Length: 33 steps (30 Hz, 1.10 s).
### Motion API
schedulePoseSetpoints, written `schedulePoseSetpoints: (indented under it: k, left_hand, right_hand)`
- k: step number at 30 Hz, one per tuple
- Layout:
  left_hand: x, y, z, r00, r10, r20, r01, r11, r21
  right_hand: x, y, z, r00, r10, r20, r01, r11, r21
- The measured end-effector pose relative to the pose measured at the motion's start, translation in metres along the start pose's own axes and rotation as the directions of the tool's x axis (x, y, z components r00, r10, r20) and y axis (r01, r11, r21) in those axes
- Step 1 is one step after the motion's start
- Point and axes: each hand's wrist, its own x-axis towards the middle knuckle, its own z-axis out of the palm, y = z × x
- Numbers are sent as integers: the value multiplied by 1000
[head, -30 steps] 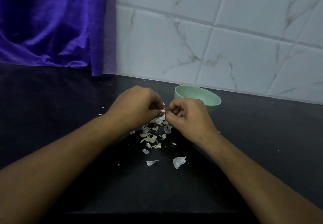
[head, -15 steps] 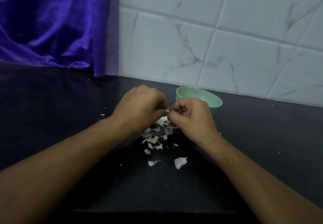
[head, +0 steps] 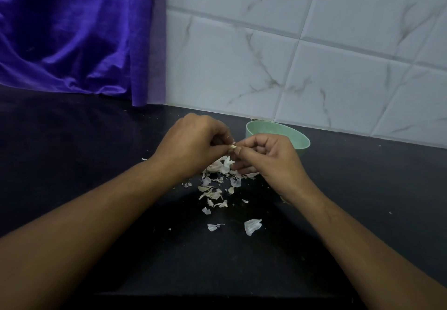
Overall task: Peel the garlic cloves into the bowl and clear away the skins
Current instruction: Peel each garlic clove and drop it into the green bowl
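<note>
Garlic clove (head: pixel 233 146): small, pale, at frame centre, pinched between the curled fingertips of left hand (head: pixel 193 145) and right hand (head: pixel 268 157), above the dark bench (head: pixel 84 140). Skins (head: pixel 219 188): scattered on the bench below the hands. Green bowl (head: pixel 301 144): just behind the right hand.

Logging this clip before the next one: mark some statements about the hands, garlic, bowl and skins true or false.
1. The left hand and right hand both pinch one garlic clove between them. True.
2. The green bowl stands left of both hands. False: it stands behind the right hand, near the tiled wall.
3. Garlic skins lie scattered on the black counter below the hands. True.
4. The purple cloth hangs at the right. False: it hangs at the left.
</note>
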Motion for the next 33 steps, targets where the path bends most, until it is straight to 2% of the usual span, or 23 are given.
schedulePoseSetpoints:
  k: [7, 14, 20, 26, 33]
  left_hand:
    - [0, 1, 1, 998, 58, -5, -57, 998, 25]
    - [-1, 4, 0, 996, 76, -40, -78, 996, -38]
    - [-2, 5, 1, 999, 35, -25, -38, 991, -129]
    - [0, 4, 2, 997, -64, -32, 54, 968, -246]
    - [1, 1, 1, 999, -9, -39, 0, 977, -212]
  right_hand:
    - [0, -2, 1, 995, 94, -17, -91, 987, 129]
    - [2, -5, -2, 973, 225, 40, -226, 916, 331]
    - [2, -5, -3, 972, 232, 31, -229, 910, 347]
    - [1, -9, -2, 979, 201, 34, -198, 899, 391]
    - [2, -9, -1, 980, 195, 35, -192, 894, 404]
